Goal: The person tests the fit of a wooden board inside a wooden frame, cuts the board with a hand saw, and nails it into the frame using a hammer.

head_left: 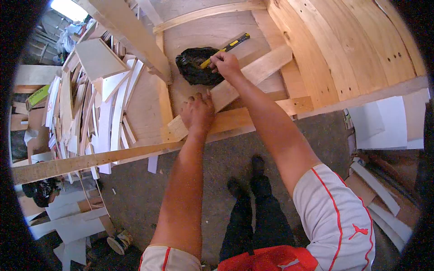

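Note:
My right hand is closed, its fingers pinched at a slim yellow-and-black tool that looks like a utility knife. The tool's yellow end reaches over a crumpled black plastic bag, whose contents I cannot make out. My left hand rests with fingers spread beside and on the edge of a diagonal wooden plank. This plank slants across a wooden frame backed by a plywood sheet. Both hands hide parts of the plank.
A heap of board and wood offcuts fills the left side. An upright post rises near it. Broad planks lie to the right, with white sheets below them. A bucket stands on the floor at lower left.

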Tool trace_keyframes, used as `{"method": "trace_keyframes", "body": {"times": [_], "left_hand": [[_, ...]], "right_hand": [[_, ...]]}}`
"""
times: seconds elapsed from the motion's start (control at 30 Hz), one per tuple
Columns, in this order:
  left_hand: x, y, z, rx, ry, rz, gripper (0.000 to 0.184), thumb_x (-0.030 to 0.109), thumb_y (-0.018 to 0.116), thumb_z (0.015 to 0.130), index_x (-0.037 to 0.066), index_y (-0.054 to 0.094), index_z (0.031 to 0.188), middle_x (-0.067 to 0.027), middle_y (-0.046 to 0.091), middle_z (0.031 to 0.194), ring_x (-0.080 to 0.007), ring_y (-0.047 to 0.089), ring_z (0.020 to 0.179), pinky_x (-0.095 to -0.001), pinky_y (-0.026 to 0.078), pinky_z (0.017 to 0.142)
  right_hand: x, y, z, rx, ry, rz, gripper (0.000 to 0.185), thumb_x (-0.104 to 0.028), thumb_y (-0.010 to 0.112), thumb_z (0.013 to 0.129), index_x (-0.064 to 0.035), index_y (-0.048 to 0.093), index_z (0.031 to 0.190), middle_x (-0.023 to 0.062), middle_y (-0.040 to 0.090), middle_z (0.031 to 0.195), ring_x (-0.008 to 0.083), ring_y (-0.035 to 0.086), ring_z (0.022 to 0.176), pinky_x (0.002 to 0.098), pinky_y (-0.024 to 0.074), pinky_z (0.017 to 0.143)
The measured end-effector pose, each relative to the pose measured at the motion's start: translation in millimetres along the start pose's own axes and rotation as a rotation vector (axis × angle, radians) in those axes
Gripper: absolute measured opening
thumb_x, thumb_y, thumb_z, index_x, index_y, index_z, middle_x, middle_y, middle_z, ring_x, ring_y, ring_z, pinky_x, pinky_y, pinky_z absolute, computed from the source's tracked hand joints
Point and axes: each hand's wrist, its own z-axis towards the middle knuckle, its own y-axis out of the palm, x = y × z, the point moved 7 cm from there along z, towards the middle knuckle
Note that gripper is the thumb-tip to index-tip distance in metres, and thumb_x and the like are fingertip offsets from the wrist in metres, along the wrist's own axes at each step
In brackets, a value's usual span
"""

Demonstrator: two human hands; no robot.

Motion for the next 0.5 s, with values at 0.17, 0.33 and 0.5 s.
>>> {"method": "trace_keyframes", "body": {"times": [0.17,0.33,0.5], "left_hand": [[2,-1,-3,-0.072,-0.061,-0.016,0.055,0.054,0.038,0.105,0.012,0.072,0.116,-0.0159,0.071,0.115,-0.0389,0.067,0.106,-0.0543,0.048,0.094],[0,9,-2,-0.037,-0.04,0.053,0.055,0.055,0.039,0.104,0.012,0.072,0.115,-0.016,0.071,0.116,-0.0395,0.068,0.104,-0.0547,0.048,0.094],[-1,12,-1,-0.038,0.007,0.123,0.054,0.053,0.038,0.105,0.011,0.072,0.11,-0.0165,0.072,0.116,-0.0397,0.069,0.103,-0.0539,0.048,0.093]], "right_hand": [[-12,-68,-15,0.297,-0.174,-0.197,0.019,-0.016,0.062,0.102,0.0014,0.064,0.095,0.0089,0.071,0.077,0.0148,0.068,0.068,0.0311,0.0569,0.062],[-2,-135,-31,0.37,-0.145,-0.271,0.019,-0.017,0.061,0.103,0.0007,0.063,0.096,0.011,0.071,0.077,0.0157,0.068,0.065,0.0343,0.0556,0.061],[19,-138,-23,0.414,-0.074,-0.298,0.021,-0.02,0.062,0.101,0.0005,0.061,0.095,0.0148,0.072,0.08,0.0235,0.069,0.067,0.0377,0.0552,0.063]]}}
